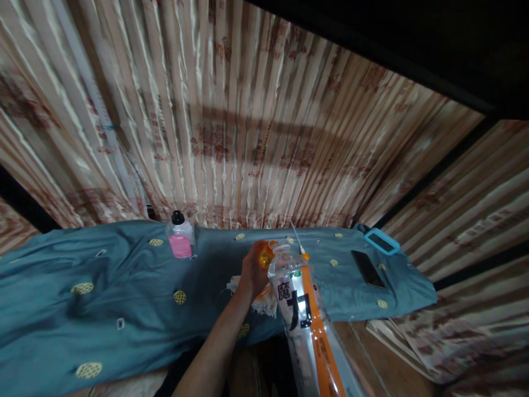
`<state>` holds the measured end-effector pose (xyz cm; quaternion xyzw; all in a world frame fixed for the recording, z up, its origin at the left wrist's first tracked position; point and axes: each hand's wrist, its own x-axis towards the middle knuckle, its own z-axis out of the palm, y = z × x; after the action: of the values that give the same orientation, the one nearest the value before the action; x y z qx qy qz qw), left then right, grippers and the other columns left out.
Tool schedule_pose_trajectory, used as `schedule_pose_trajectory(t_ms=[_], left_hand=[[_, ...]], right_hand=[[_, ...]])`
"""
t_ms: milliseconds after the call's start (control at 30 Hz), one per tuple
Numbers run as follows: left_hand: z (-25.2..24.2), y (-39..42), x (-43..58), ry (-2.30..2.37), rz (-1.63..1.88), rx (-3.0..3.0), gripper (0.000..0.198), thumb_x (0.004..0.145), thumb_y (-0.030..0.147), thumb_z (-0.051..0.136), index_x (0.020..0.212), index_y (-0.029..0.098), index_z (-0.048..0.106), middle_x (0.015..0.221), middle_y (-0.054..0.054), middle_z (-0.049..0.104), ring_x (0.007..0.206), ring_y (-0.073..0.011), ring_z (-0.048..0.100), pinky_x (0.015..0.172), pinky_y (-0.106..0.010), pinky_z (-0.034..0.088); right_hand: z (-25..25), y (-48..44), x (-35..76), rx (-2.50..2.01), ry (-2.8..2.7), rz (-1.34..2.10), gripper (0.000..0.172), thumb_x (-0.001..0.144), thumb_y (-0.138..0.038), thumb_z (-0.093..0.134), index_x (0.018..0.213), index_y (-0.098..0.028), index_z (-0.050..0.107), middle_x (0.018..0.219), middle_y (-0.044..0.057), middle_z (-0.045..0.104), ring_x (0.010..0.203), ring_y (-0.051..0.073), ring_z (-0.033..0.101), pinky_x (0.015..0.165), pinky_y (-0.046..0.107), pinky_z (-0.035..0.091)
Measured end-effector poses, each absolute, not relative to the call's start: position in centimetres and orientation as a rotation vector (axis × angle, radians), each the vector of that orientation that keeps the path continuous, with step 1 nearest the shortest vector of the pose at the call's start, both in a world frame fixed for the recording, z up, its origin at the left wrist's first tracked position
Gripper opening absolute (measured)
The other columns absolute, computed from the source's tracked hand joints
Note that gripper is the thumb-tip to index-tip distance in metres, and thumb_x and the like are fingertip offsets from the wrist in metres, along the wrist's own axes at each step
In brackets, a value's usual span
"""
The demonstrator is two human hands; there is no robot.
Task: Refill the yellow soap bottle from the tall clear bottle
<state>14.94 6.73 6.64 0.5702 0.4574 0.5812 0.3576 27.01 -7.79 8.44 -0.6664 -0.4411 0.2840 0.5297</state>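
Observation:
My left hand is closed around a small amber bottle and keeps it upright over the cover. A large clear plastic bottle, labelled in orange with black characters, tilts toward it; its open mouth meets the amber bottle's rim. Only a sliver of my right hand shows behind the large bottle's lower end, supporting it; the fingers are hidden. Under my left hand lies a frayed white cloth. Just beyond the large bottle's neck rests an orange spray head with a thin white tube.
A clear bottle with a pink label and black cap stands on the teal patterned cover at left. At right lie a dark phone and a blue-framed device. Pleated curtains hang behind and at right.

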Motion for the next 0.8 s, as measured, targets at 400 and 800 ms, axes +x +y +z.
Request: schedule_pose_trajectory(t_ms=[400,800], left_hand=[[6.9,6.6,14.9,1.176,1.499,1.486,0.036,0.068,0.033,0.074,0.097,0.019,0.058,0.084,-0.002,0.073,0.073,-0.0178,0.07,0.067,-0.028,0.055],[7.0,6.7,14.9,1.208,1.496,1.505,0.037,0.068,0.036,0.074,0.096,0.017,0.058,0.086,-0.005,0.073,0.073,-0.0182,0.07,0.068,-0.029,0.055]], right_hand=[[5.0,-1.6,25.5,-1.606,-0.97,0.647,0.024,0.065,-0.035,0.077,0.086,-0.024,0.075,0.082,0.002,0.076,0.103,0.03,0.072,0.057,0.026,0.059],[6.5,-2.6,25.8,-1.567,-0.959,0.726,0.032,0.073,-0.034,0.073,0.102,-0.021,0.074,0.093,0.005,0.077,0.104,0.031,0.072,0.052,0.026,0.059]])
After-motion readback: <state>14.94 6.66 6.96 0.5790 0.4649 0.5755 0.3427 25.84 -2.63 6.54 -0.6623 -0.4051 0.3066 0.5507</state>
